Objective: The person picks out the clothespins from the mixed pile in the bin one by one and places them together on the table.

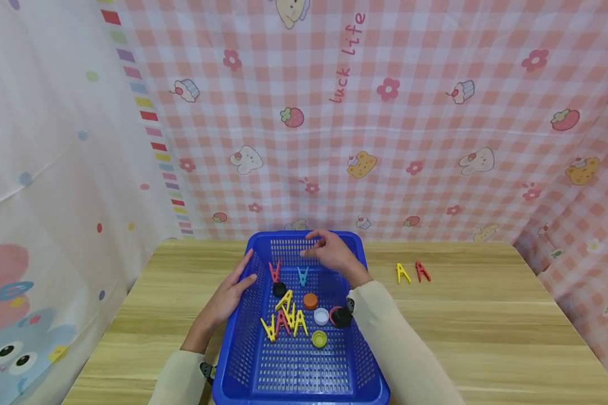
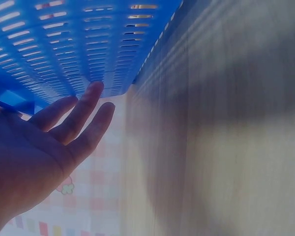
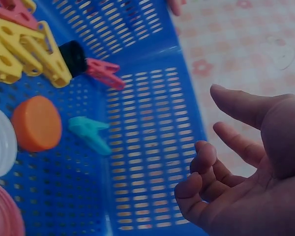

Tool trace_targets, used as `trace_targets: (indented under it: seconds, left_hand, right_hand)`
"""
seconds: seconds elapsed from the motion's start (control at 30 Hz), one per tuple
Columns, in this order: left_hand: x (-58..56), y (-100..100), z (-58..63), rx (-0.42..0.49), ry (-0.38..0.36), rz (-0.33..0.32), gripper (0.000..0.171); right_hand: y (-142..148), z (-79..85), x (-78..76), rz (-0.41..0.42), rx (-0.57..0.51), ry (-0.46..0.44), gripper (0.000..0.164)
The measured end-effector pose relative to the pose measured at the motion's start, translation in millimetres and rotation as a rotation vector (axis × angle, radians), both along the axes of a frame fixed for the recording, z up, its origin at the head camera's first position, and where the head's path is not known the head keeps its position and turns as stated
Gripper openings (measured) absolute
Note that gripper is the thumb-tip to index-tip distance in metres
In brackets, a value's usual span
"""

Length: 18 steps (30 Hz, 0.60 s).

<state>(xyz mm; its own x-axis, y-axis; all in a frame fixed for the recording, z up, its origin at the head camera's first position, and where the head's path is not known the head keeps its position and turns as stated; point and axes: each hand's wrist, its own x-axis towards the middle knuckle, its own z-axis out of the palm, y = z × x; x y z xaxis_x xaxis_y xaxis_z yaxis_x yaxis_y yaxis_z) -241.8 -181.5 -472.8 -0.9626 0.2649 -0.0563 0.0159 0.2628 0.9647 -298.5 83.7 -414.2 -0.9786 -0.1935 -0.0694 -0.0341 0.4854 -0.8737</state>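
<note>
A blue plastic basket [image 1: 304, 388] stands on the table between both hands. My left hand [image 1: 228, 295] rests at its left rim, the thumb over the inner side; in the left wrist view the fingers [image 2: 78, 118] reach loosely along the outer wall. My right hand [image 1: 331, 253] hovers over the basket's far end, fingers loosely bent and holding nothing. Below it lies a teal clothespin [image 1: 303, 275]. A red clothespin [image 1: 275, 272] leans near a black cap [image 1: 279, 289]. An orange cap [image 1: 310, 301], a white cap [image 1: 321, 316] and a yellow cap [image 1: 319, 338] lie farther back toward me.
Several yellow clothespins [image 1: 299, 322] are piled with a red one in the basket's left middle. To the right of the basket, a yellow clothespin [image 1: 402, 273] and a red clothespin [image 1: 423, 271] lie on the wooden table [image 1: 486, 326]. A checked curtain [image 1: 334, 140] hangs behind.
</note>
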Motion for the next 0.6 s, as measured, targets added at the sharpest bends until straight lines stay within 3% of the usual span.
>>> trace_targets:
  seconds: [0.37,0.6]
  left_hand:
    - [-0.9,2,-1.2,-0.001,-0.002,0.001,0.058]
    - [-0.1,2,0.4,-0.017,0.012,0.006,0.058]
  right_hand:
    - [-3,-26.5,-6.6,0.040,0.082,-0.098,0.038]
    - [-7,-40.6,-10.7,0.082,0.160,-0.102,0.034]
